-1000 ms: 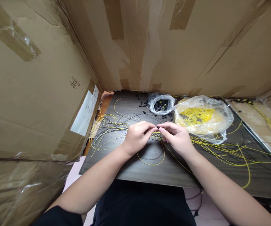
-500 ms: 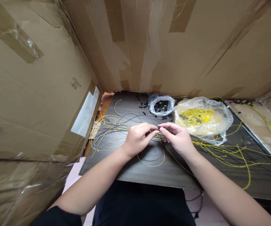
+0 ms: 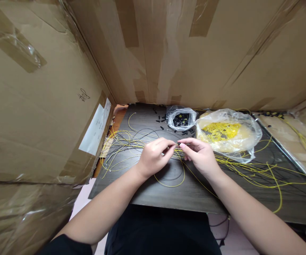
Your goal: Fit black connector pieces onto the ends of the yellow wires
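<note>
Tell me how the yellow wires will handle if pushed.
The yellow wires should probably bend easily, being thin and curved. They may spring back somewhat, given their smooth, open arcs, and crossing strands could snag one another.

Left hand (image 3: 154, 156) drawn back slightly from right hand (image 3: 199, 154), narrow gap opened between the opposing fingertips (nearly meeting half a second earlier), left fingertips farther from small black part (image 3: 179, 143), whole scene displaced slightly leftward in view.

Dark table (image 3: 158, 196) bears wires (image 3: 228, 162); bags (image 3: 238, 149); black pieces (image 3: 185, 132)
</note>
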The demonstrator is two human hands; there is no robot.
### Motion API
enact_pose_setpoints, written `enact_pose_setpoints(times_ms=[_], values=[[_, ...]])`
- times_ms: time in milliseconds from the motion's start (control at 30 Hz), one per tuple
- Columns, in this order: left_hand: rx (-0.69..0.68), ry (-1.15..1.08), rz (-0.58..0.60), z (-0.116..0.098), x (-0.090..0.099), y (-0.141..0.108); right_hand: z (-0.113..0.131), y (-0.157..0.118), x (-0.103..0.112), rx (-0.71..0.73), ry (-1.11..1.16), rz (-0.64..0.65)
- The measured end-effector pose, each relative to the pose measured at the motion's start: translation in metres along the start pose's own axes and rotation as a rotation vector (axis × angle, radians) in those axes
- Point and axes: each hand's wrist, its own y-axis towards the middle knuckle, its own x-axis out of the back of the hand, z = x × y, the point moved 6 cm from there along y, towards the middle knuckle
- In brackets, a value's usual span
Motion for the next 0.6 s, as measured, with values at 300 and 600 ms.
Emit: enact_pose_setpoints(times_ms=[300, 600], values=[[0.051, -0.024, -0.035, 0.0014, 0.0, -0.0006, -0.0022, -0.0013, -0.0021, 0.014, -0.019, 0.021], [0.041, -0.017, -0.055, 0.0012, -0.0012, -0.0009, -0.0019, -0.002, -0.0021, 0.038, -0.063, 0.009]])
